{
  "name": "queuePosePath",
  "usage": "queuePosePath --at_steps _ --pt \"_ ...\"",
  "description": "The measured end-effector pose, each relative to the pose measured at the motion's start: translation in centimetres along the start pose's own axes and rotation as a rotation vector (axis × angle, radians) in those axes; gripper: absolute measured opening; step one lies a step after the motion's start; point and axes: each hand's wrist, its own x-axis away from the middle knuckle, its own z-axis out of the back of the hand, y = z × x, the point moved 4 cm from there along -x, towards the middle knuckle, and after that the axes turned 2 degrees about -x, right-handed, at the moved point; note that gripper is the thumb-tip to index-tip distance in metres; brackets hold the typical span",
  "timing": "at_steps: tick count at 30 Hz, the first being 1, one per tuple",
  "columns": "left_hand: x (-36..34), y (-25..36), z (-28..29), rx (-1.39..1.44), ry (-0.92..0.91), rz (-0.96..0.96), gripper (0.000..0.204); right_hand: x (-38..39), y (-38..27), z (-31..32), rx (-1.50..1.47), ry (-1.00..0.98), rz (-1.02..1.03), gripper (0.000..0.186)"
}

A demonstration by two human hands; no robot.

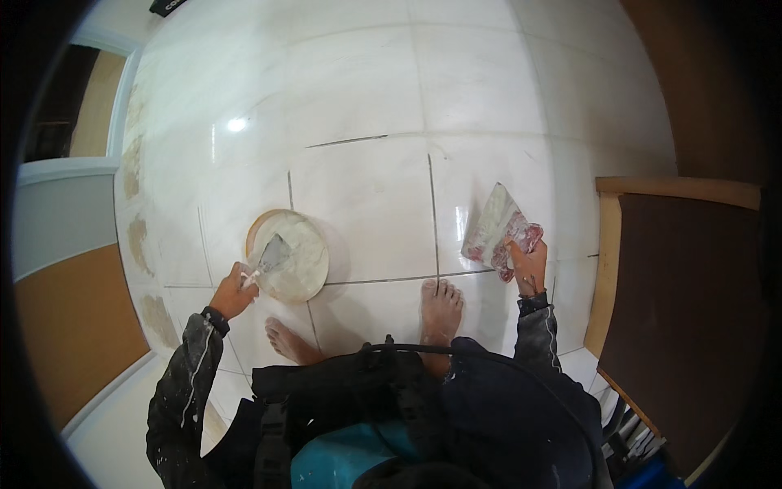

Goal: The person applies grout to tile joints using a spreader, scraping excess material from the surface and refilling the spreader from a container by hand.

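Observation:
My left hand (234,291) is closed round the handle of a putty knife (275,254). Its grey blade lies over the pale paste (303,265) in a round tub (254,236) with a tan rim. Whether the blade touches the paste, I cannot tell. On the other side, my right hand (528,265) grips a crumpled plastic bag (497,224), whitish with a red pattern. One pointed corner of the bag extends away from me, and its contents are hidden. White smears mark both dark sleeves.
Glossy white floor tiles (366,204) with some dark joints stretch ahead. My bare feet (440,314) stand near the tub. A dark brown panel with a wooden frame (607,269) is at the right. The left wall has tan patches (155,319) and a white-framed opening (118,114).

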Motion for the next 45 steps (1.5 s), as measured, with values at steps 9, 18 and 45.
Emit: queuePosePath --at_steps 9,18,45 --pt "3.6 9.9 1.9 0.883 -0.176 0.227 0.023 -0.3 -3.7 -6.7 -0.526 -0.147 0.047 0.025" --pt "6.2 16.0 4.2 1.05 -0.393 0.158 0.028 7.2 -17.1 -16.8 -0.096 -0.651 1.143 0.045" --pt "6.6 24.9 9.4 0.186 0.2 -0.565 0.034 4.5 -15.4 -16.9 -1.123 -0.635 -0.272 0.023"
